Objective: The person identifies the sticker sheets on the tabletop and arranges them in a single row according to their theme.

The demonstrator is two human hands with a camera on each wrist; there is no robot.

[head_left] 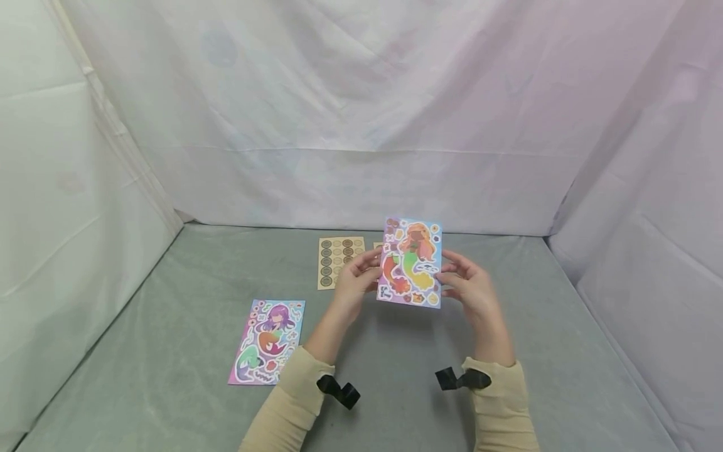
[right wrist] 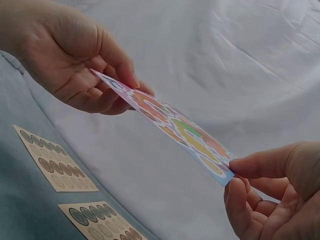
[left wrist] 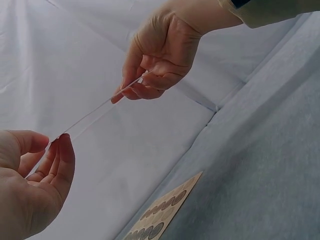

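A mermaid sticker sheet [head_left: 411,263] is held up above the table, tilted so its printed face shows in the head view. My left hand [head_left: 358,284] pinches its left edge between thumb and fingers. On the opposite edge, my right hand [head_left: 471,287] pinches it the same way. In the right wrist view the sticker sheet [right wrist: 172,125] appears nearly edge-on between the left hand [right wrist: 82,60] and the right hand [right wrist: 280,195]. The left wrist view shows only its thin edge, spanning the left hand [left wrist: 35,185] and the right hand [left wrist: 162,52].
A second mermaid sticker sheet [head_left: 270,342] lies on the grey-covered table [head_left: 169,351] at left, partly behind the left sleeve. Two tan sheets of round stickers lie at the back; one [head_left: 333,260] is partly hidden by the left hand. White cloth [head_left: 361,113] encloses the back and sides.
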